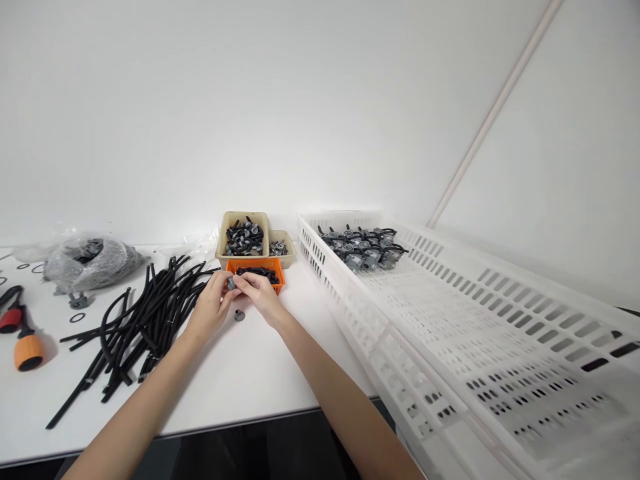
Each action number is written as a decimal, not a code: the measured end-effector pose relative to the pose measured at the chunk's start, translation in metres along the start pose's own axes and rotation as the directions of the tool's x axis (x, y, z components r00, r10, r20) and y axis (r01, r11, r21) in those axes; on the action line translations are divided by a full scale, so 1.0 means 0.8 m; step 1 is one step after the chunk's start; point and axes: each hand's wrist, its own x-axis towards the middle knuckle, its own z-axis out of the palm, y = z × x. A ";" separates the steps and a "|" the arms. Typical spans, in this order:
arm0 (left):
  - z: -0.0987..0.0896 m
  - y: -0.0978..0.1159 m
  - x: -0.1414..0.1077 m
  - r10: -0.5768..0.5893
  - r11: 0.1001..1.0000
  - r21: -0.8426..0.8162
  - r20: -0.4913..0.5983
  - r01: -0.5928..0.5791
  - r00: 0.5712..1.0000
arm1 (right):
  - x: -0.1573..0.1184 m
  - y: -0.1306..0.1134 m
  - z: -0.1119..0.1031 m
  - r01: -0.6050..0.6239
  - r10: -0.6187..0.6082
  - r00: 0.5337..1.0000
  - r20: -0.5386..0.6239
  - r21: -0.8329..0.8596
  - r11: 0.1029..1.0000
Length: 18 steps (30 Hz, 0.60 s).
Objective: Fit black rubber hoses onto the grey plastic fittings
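Left to right: black tubes [150, 317], heaped on the table [220, 393]; the left hand [213, 300], gripping a grey fitting [231, 283] before the orange basket [279, 288]; a loose fitting [239, 315] between the wrists; the right hand [260, 297], pinching the held fitting too; a white crate [345, 293].

Held fitting [231, 284]: grey; loose fitting [239, 315]: same grey. Hoses [145, 327]: solid black. O-ring [77, 313]: black. Small basket [279, 289]: bright orange, black pieces [263, 272] inside. Larger bin [221, 237], smaller bin [291, 247]: both beige. Crate [425, 293]: white, patterned with rows of slots; assemblies [369, 248] inside: grey and black. Tool handles [26, 351]: one orange with black end, one red. Tabletop [250, 373]: white. Wall [250, 100]: plain white.
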 end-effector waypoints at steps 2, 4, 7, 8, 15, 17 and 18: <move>-0.001 0.000 0.000 0.020 1.000 0.002 -0.005 -0.020 1.000 | 0.001 0.000 -0.002 0.033 -0.033 0.999 0.014 -0.042 0.999; -0.001 -0.001 0.000 0.031 0.999 0.008 0.002 -0.031 1.000 | 0.004 0.003 -0.005 0.050 -0.048 0.999 0.025 -0.071 0.996; 0.000 -0.003 0.000 0.040 0.999 0.014 -0.012 -0.040 0.999 | 0.007 0.007 -0.009 0.058 -0.057 0.998 0.018 -0.117 0.991; 0.000 -0.004 -0.001 0.046 0.999 0.011 -0.023 -0.046 0.999 | 0.007 0.008 -0.010 0.059 -0.057 0.998 0.019 -0.134 0.989; 0.004 -0.001 -0.004 -0.008 1.000 0.009 -0.039 0.009 0.999 | 0.008 0.010 -0.008 0.106 -0.105 0.994 0.013 -0.219 0.970; 0.003 -0.001 -0.004 -0.021 1.000 0.022 -0.026 0.022 0.999 | 0.008 0.011 -0.006 0.108 -0.105 0.994 0.025 -0.210 0.972; 0.003 -0.001 -0.004 -0.020 0.999 0.029 -0.021 0.021 1.000 | 0.008 0.011 -0.005 0.112 -0.109 0.994 0.028 -0.206 0.972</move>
